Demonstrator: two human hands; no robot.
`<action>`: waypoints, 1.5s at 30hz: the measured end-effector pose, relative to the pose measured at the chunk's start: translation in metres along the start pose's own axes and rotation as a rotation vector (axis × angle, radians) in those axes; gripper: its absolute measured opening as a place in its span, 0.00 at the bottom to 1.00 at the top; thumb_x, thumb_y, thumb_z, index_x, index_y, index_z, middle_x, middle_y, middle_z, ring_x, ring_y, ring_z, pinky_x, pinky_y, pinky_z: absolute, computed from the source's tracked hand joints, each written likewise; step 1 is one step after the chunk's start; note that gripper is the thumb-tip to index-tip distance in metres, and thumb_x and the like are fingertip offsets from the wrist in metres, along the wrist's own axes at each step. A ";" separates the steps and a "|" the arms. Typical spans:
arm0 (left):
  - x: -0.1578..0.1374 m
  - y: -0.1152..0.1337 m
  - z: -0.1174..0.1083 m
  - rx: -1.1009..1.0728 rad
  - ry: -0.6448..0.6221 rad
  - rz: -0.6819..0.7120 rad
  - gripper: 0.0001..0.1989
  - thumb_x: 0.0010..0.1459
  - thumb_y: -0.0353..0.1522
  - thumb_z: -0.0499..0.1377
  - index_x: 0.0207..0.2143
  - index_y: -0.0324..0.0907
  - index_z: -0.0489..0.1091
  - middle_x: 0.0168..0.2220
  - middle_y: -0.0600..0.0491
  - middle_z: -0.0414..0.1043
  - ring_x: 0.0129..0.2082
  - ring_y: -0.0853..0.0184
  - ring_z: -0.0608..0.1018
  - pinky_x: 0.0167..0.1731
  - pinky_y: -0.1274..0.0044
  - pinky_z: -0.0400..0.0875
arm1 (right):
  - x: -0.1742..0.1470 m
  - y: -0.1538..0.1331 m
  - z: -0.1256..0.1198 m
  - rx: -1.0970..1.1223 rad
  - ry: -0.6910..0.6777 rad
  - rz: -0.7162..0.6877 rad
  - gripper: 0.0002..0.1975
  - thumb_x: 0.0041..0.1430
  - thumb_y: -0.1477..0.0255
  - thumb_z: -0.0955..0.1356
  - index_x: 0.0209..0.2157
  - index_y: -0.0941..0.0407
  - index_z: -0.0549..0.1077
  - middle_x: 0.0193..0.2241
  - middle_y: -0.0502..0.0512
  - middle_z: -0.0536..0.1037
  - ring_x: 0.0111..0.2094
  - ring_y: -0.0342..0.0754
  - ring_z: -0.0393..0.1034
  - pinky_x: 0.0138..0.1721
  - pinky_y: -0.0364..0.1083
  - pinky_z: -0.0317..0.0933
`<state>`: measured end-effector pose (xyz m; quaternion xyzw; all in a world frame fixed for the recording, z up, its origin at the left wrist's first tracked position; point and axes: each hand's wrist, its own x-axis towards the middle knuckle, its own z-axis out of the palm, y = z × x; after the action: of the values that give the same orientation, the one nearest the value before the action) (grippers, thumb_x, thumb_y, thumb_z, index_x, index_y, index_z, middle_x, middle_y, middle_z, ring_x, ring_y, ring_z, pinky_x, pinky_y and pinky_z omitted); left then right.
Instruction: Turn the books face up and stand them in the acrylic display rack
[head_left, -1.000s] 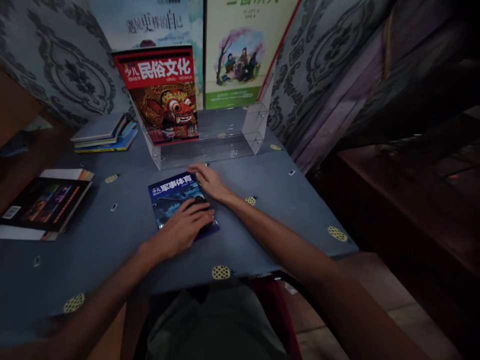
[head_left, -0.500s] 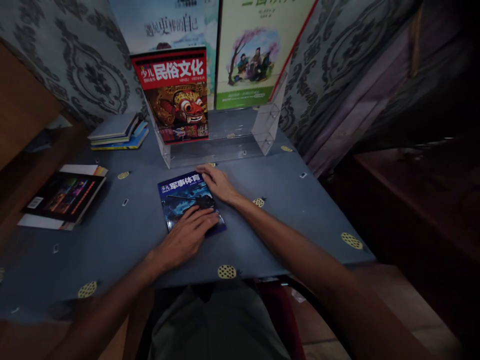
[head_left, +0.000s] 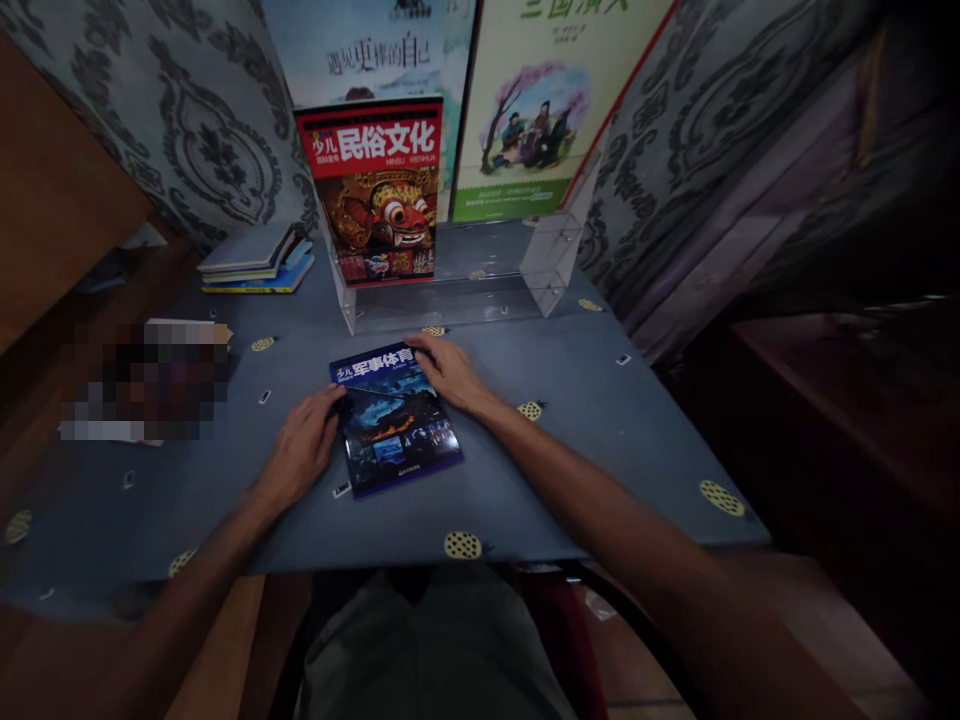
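Observation:
A dark blue paperback book (head_left: pixel 397 420) with white Chinese lettering and a night battle picture lies face up on the table. My left hand (head_left: pixel 304 445) is at its left edge, fingers close together and curled against the upper part of that side. At the upper right corner, my right hand (head_left: pixel 450 372) has its fingers bent over the cover's edge. The book is held between both hands, and the thumbs are mostly hidden. Just behind it stands a clear acrylic book stand (head_left: pixel 551 265), bearing a red-topped book (head_left: pixel 390 200) with a mask picture.
On the stand's higher tier are a light blue book (head_left: pixel 375 50) and a green book (head_left: pixel 540 110). A small book stack (head_left: pixel 251 260) is at the back left. Blurred-out printed items (head_left: pixel 142 385) lie left. The blue tablecloth (head_left: pixel 585 460) has pineapple prints; patterned curtains hang behind.
My left hand has slid off the book's cover to its left edge, uncovering the lower picture. My right hand stays at the upper right corner. The view has shifted slightly.

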<state>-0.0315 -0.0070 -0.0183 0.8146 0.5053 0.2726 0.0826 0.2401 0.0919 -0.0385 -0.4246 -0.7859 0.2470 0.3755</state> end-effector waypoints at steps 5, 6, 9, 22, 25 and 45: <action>-0.033 0.023 -0.005 -0.015 0.030 0.076 0.18 0.69 0.30 0.49 0.59 0.47 0.66 0.53 0.48 0.77 0.53 0.61 0.78 0.54 0.65 0.72 | 0.000 -0.002 0.001 -0.043 -0.001 -0.007 0.17 0.65 0.74 0.61 0.54 0.53 0.71 0.53 0.59 0.79 0.55 0.55 0.73 0.58 0.58 0.63; -0.039 0.029 -0.006 -0.010 0.037 0.109 0.19 0.69 0.28 0.49 0.59 0.47 0.66 0.53 0.48 0.77 0.52 0.62 0.78 0.53 0.67 0.72 | 0.000 -0.002 0.002 -0.052 -0.001 -0.007 0.17 0.65 0.74 0.61 0.54 0.54 0.71 0.53 0.59 0.79 0.55 0.56 0.73 0.58 0.58 0.63; -0.055 0.047 -0.009 -0.001 0.022 0.203 0.21 0.66 0.23 0.50 0.58 0.46 0.66 0.51 0.48 0.78 0.52 0.64 0.78 0.52 0.70 0.71 | 0.000 -0.002 0.003 -0.074 -0.003 -0.011 0.18 0.65 0.74 0.61 0.55 0.55 0.70 0.52 0.60 0.79 0.54 0.56 0.73 0.58 0.58 0.63; -0.072 0.064 -0.016 0.001 -0.009 0.386 0.22 0.62 0.20 0.52 0.57 0.41 0.69 0.48 0.47 0.81 0.56 0.62 0.76 0.57 0.69 0.70 | -0.044 -0.066 0.015 -0.159 -0.056 -0.267 0.15 0.70 0.75 0.60 0.53 0.54 0.73 0.43 0.57 0.81 0.47 0.52 0.71 0.57 0.57 0.61; -0.071 0.066 -0.017 0.031 0.009 0.379 0.23 0.62 0.21 0.52 0.58 0.43 0.69 0.44 0.48 0.81 0.51 0.62 0.79 0.56 0.67 0.70 | -0.081 -0.100 0.025 -0.175 -0.214 -0.487 0.16 0.69 0.78 0.61 0.53 0.57 0.73 0.38 0.56 0.81 0.45 0.51 0.72 0.55 0.54 0.63; -0.052 0.069 -0.015 -0.165 0.052 0.124 0.14 0.65 0.24 0.52 0.49 0.45 0.71 0.43 0.50 0.79 0.45 0.63 0.78 0.46 0.70 0.73 | -0.136 -0.072 -0.041 -0.117 -0.024 -0.016 0.15 0.68 0.73 0.62 0.53 0.49 0.74 0.47 0.58 0.81 0.48 0.56 0.75 0.50 0.61 0.70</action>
<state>-0.0034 -0.0875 0.0035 0.8274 0.4315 0.3389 0.1193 0.2869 -0.0591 -0.0147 -0.4367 -0.8068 0.2025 0.3426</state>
